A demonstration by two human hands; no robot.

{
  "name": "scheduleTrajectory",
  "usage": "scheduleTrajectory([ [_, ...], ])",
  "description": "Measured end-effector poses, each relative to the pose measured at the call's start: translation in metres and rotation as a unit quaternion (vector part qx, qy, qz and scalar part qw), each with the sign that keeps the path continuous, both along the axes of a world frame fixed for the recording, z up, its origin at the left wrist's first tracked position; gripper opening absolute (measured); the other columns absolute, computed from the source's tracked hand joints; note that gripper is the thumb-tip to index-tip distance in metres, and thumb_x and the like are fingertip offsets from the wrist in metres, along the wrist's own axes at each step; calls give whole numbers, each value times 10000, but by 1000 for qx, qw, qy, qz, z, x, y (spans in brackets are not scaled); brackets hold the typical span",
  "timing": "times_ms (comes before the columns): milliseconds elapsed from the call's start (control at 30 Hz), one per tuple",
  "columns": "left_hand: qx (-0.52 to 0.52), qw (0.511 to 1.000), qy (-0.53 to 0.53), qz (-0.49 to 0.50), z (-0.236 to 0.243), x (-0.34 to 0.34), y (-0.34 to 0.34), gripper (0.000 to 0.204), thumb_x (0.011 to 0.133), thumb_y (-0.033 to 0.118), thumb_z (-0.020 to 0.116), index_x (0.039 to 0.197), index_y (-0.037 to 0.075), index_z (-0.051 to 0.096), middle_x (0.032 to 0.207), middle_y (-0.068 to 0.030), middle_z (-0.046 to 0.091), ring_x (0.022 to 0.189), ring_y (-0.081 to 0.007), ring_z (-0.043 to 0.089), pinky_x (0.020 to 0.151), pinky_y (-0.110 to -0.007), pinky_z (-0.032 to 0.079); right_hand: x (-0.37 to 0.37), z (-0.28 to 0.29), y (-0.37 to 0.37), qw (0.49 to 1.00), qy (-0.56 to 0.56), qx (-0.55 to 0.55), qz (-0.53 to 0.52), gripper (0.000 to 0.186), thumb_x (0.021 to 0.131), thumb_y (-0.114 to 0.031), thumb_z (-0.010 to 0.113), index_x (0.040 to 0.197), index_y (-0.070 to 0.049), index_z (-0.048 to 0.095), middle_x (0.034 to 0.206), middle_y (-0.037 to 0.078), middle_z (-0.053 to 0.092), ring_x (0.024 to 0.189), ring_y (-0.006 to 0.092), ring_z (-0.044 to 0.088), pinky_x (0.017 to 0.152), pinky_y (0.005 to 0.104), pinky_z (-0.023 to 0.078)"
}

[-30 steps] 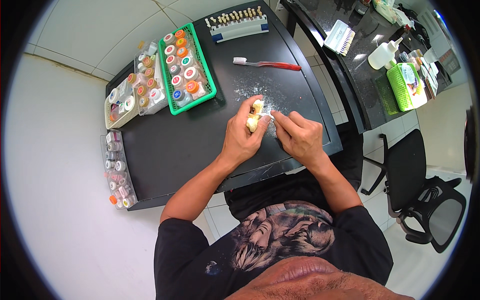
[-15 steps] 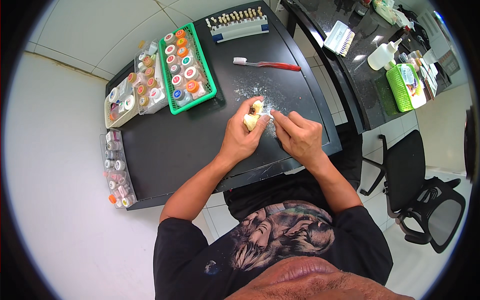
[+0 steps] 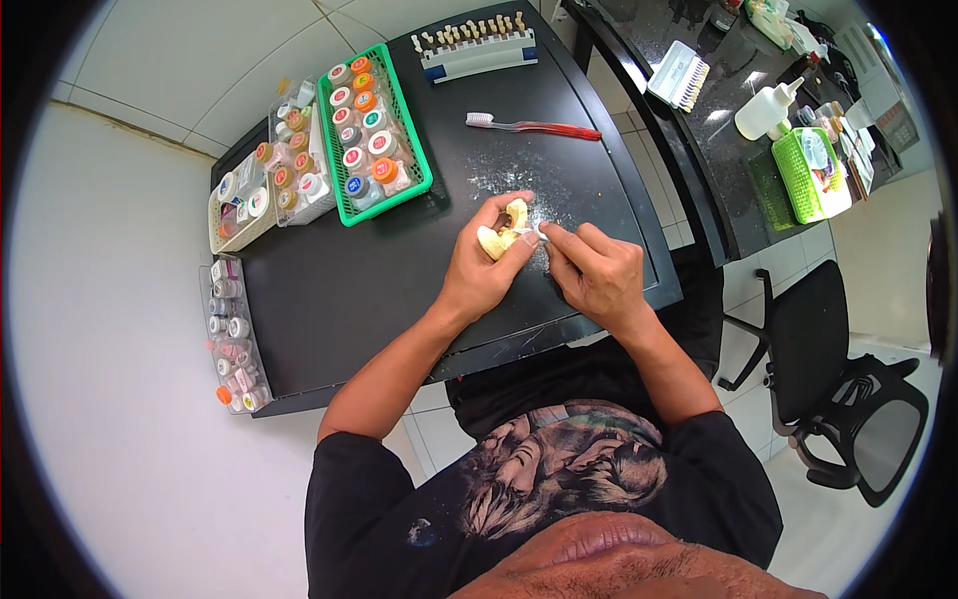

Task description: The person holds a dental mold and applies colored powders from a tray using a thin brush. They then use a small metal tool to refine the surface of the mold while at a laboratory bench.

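A pale yellow dental cast [image 3: 492,243], curved like a dental arch, sits in my left hand [image 3: 477,272], fingers and thumb closed round it. A dark patch shows in the middle of its curve. Opposite, my right hand [image 3: 602,270] pinches a small white tool [image 3: 540,232], its thin tip at the cast's right side; most of it is hidden by my fingers. White powder [image 3: 507,176] lies scattered on the black table [image 3: 349,290] beneath and beyond the hands. Farther off lies a toothbrush [image 3: 534,127] with a red and clear handle.
Left on the table stand a green basket [image 3: 424,180] of capped jars, a clear bin [image 3: 317,205], a cream basket [image 3: 222,246] and a clear rack [image 3: 261,391] of jars. At the back is a tooth shade guide [image 3: 479,62]. A side counter [image 3: 699,140] and black chair [image 3: 813,349] are right.
The cast has turned a little in my left hand, so its inner curve shows more and its near end sits farther left. My right hand has hardly moved.
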State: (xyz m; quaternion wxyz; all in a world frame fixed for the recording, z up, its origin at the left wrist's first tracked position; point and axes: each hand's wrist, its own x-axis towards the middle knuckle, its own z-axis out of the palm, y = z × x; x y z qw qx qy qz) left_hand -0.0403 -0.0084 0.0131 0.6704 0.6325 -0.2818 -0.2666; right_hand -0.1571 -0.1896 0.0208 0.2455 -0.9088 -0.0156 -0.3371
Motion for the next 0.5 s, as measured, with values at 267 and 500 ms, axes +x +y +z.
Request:
scheduleTrajectory([
  [267,1,1000,-8,5,5,-2,-2,511,1136,114,740,1613,21,581,1170,8,659,1037,-47,590,885,-222,495,0,1,0,1000,8,4,-8,271,945,-107,865,1214,-137,865,758,24,586,538,228,628,513,391,488],
  [500,18,1000,7,11,2,-2,-2,471,1153,135,742,1592,37,600,1136,22,658,989,-37,580,840,-216,494,0,0,1,1000,11,8,-11,265,945,-105,862,1208,-136,864,762,25,594,544,233,637,517,392,493],
])
